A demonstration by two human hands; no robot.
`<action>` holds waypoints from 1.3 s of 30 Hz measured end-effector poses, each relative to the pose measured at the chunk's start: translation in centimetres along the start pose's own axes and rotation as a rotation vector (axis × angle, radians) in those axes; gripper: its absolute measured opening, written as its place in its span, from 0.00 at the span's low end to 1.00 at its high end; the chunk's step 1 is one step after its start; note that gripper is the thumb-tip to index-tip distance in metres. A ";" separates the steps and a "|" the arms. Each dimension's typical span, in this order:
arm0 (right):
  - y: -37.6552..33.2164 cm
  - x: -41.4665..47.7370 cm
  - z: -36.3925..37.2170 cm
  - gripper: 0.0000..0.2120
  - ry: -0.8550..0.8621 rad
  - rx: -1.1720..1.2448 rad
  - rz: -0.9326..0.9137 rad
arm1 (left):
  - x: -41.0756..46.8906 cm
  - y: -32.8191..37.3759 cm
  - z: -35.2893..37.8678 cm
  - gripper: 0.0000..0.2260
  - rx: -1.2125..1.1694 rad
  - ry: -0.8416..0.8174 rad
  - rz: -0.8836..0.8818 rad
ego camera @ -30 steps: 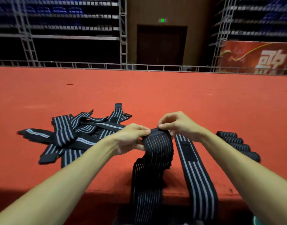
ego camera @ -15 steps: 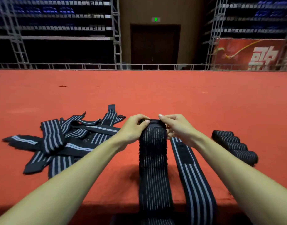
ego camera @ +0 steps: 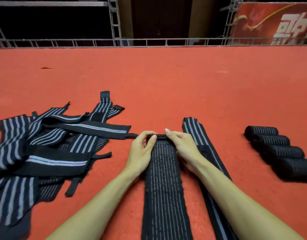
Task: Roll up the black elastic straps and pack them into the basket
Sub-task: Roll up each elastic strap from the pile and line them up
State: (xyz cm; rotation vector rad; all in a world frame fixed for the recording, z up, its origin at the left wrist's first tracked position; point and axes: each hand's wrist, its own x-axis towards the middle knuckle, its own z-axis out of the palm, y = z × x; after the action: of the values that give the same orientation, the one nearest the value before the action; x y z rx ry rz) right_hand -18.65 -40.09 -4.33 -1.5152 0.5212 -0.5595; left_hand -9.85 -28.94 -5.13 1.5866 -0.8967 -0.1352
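Centre, near: black strap [ego camera: 164, 179] with thin pale stripes lies flat on the red carpet [ego camera: 166, 84], running from the near edge away from the person; its far end is turned over into a small tight roll. Left hand [ego camera: 141, 153] grips that end from the left, fingers curled over it, thumb pressed on top; right hand [ego camera: 182, 148] pinches the same end from the right, fingers bent round it. Second strap [ego camera: 201, 144] lies flat just beside it on the right, roughly parallel, partly under the right forearm. Left: pile of unrolled straps [ego camera: 50, 149], overlapping. Right: four rolled straps [ego camera: 279, 151] in a row, touching one another, well apart from the hands. Far: metal railing [ego camera: 149, 42] along the carpet's edge; red banner [ego camera: 279, 23] at far right.
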 end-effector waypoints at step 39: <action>0.8 -0.5 0.0 0.14 -0.040 0.055 -0.008 | -0.1 -1.3 -0.9 0.12 -0.239 -0.096 -0.002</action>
State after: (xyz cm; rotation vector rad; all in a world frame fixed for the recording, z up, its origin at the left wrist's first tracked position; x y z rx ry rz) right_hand -18.99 -39.75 -5.18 -1.4733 0.4657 -0.5447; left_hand -8.80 -28.22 -6.13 1.3671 -0.9179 -0.3110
